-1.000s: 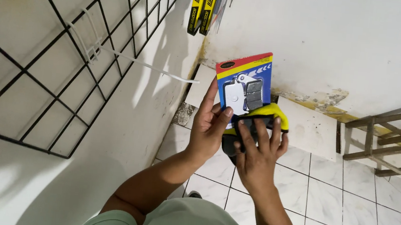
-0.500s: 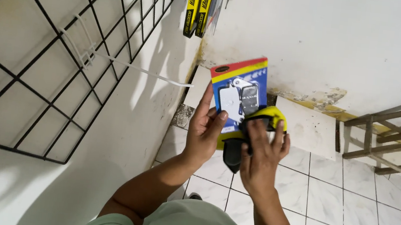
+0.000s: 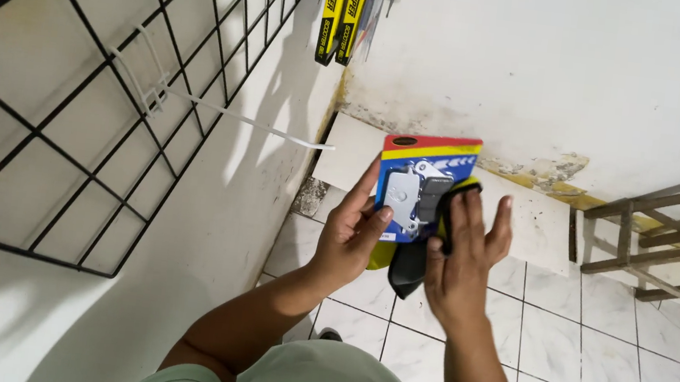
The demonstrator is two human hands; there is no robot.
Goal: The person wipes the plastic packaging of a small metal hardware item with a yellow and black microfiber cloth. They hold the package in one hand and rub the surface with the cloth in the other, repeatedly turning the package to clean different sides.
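A blue and yellow blister card with grey metal parts (image 3: 418, 193) is gripped by the left hand (image 3: 352, 235), thumb on its front. At three o'clock, its right edge is hidden by the right hand (image 3: 462, 260), fingers spread, pressing a black and yellow object (image 3: 410, 269), hard to identify. At ten o'clock, a white hook (image 3: 229, 115) projects from the black wire grid panel (image 3: 95, 95).

To your left, the black wire grid (image 3: 112, 97) covers the wall, and 1 white peg hook (image 3: 229, 114) juts out of it toward your left hand (image 3: 352, 231); the air between them is open. Above, 2 yellow-and-black packs (image 3: 343, 12) hang off the grid. To your right, a wooden rack (image 3: 667, 241) stands well apart. Below your hands, open tiled floor (image 3: 594, 356).
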